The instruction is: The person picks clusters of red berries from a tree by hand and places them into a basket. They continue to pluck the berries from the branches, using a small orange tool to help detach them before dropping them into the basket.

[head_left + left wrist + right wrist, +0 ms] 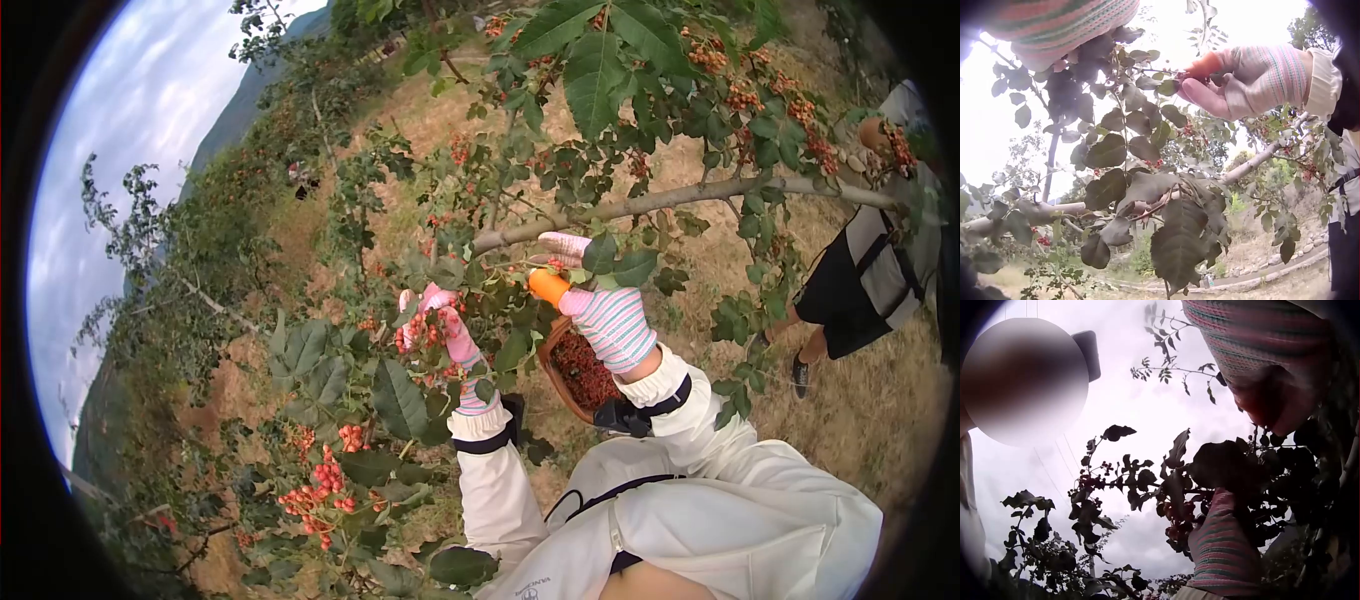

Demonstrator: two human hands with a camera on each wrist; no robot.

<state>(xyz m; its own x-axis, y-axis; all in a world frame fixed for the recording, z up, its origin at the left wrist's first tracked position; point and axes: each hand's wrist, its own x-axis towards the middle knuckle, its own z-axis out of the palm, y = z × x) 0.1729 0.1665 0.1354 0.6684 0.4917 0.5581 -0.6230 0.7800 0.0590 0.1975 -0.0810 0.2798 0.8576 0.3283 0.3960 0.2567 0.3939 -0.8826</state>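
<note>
Both hands wear striped knit gloves among the branches of a Sichuan pepper bush. My left hand curls its fingers about a cluster of red Sichuan pepper berries; leaves cover part of it. In the right wrist view that left hand reaches up behind dark leaves, berries beside its fingertips. My right hand has an orange cover on one digit and pinches a small berry cluster on a twig. The left wrist view shows this right hand with its fingertips together at the twig, next to a leaf.
A basket of picked red berries hangs below the right hand, against the body. A thick bare branch crosses just beyond the hands. More berries hang at lower left. Another person stands at the right, under the branches.
</note>
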